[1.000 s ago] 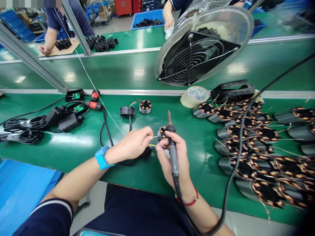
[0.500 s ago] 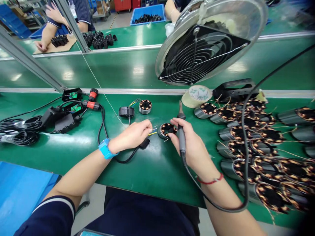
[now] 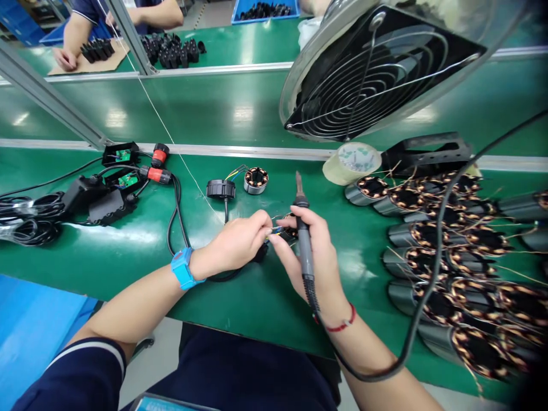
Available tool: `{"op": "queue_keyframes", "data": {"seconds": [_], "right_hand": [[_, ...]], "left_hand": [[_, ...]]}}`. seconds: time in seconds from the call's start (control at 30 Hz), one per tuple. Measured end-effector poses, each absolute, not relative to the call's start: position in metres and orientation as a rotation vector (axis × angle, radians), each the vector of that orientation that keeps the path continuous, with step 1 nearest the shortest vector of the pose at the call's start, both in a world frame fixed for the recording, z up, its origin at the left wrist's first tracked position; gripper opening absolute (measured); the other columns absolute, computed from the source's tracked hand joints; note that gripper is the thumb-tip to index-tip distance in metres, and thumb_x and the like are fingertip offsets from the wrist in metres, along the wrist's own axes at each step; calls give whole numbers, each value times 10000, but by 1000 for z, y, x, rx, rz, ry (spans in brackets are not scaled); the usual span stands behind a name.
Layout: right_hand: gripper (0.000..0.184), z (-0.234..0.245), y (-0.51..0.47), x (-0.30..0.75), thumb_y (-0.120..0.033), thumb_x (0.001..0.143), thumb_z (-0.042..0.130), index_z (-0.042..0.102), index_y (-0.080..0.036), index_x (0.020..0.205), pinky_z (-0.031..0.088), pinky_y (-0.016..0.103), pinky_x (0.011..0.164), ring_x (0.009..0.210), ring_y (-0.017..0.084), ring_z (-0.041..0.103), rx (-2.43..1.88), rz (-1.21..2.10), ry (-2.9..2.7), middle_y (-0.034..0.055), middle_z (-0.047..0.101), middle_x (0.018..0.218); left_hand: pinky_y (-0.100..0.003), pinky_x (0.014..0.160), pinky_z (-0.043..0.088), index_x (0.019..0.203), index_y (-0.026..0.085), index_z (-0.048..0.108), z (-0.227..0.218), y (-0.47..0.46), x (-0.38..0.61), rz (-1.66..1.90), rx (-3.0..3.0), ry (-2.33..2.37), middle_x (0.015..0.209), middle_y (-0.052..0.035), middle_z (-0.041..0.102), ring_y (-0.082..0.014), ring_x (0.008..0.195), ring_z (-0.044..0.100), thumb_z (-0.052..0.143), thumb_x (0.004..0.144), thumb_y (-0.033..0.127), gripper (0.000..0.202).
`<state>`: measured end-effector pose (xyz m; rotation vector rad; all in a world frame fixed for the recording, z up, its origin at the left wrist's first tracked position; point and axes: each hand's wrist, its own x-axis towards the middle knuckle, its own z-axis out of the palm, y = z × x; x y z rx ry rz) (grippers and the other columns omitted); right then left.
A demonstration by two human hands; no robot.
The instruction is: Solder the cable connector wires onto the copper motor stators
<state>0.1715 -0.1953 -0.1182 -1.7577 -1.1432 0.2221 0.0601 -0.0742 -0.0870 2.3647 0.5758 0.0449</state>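
Observation:
My right hand is wrapped round a soldering iron, its tip pointing up and away from me. The thumb and a finger of that hand also reach to the thin lead wires beside a motor stator, which is mostly hidden behind the hand. My left hand is closed in a pinch on a thin solder wire that runs down from above. Its fingertips almost meet those of my right hand at the wires. Close by are a round black cap with coloured wires and a second stator.
Rows of stators fill the right side. A fan hangs over the bench, a tape roll behind. Cables with connectors lie left. Across the bench, a co-worker's hand rests by black parts.
My right hand has moved left, bringing the iron along, and its fingertips now meet the wires near my left fingertips. My left hand has shifted slightly right. The view has tilted a little.

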Motion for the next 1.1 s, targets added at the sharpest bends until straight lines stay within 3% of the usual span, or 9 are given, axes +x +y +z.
{"op": "queue_keyframes", "data": {"seconds": [0.17, 0.3, 0.5, 0.67, 0.87, 0.93, 1.0, 1.1], "right_hand": [[334, -121, -192, 166, -250, 860, 570, 485, -277, 1181, 473, 423, 876, 879, 197, 614, -1699, 305, -1062, 4, 614, 873], [356, -127, -191, 171, -235, 847, 578, 477, -277, 1186, 474, 400, 851, 865, 184, 596, -1635, 347, -974, -2, 602, 865], [361, -133, -193, 178, -237, 850, 577, 473, -276, 1194, 461, 412, 898, 893, 182, 591, -1592, 406, -1006, -3, 612, 861], [336, -133, -193, 180, -242, 868, 552, 484, -277, 1196, 465, 421, 926, 943, 188, 613, -1630, 381, -1103, 6, 636, 903], [374, -121, -207, 188, -245, 893, 557, 516, -267, 1264, 483, 417, 951, 1024, 202, 631, -1684, 108, -1100, 37, 698, 1026], [391, -120, -216, 190, -227, 888, 572, 540, -267, 1276, 522, 390, 899, 964, 199, 659, -1652, 40, -1076, 36, 711, 988], [375, -121, -224, 191, -221, 883, 579, 576, -265, 1256, 564, 353, 749, 815, 185, 680, -1583, 23, -1033, 34, 711, 947], [317, -127, -232, 188, -232, 878, 579, 626, -249, 1191, 518, 297, 513, 593, 142, 631, -1462, 11, -954, 22, 688, 860]], "left_hand": [[-262, 595, 365, 871, 204, 457, -87, -78, 58, 95, 2300, 592, 731, 20, 551, -137, 631, 509, 365, 955, 219, 125], [-251, 693, 413, 819, 185, 480, -86, -73, 55, 294, 2193, 482, 805, -5, 553, -131, 745, 518, 401, 949, 212, 155], [-261, 827, 434, 878, 175, 563, -84, -64, 53, 97, 2223, 97, 905, -32, 629, -139, 858, 572, 402, 971, 247, 199], [-312, 751, 427, 870, 177, 523, -89, -78, 56, 24, 2554, 153, 813, -43, 632, -185, 763, 580, 342, 970, 241, 217], [-249, 685, 419, 852, 195, 534, -85, -71, 58, -76, 2288, 402, 824, 10, 696, -139, 732, 622, 388, 941, 197, 171], [-238, 671, 413, 823, 189, 550, -83, -63, 61, -65, 2188, 460, 801, 18, 707, -125, 710, 614, 416, 926, 192, 169], [-235, 665, 412, 818, 179, 564, -85, -57, 64, -40, 2106, 506, 783, 11, 711, -123, 707, 611, 441, 911, 193, 155], [-236, 657, 407, 824, 160, 585, -89, -52, 68, -1, 2038, 548, 746, 3, 691, -120, 689, 595, 475, 887, 190, 131]]}}
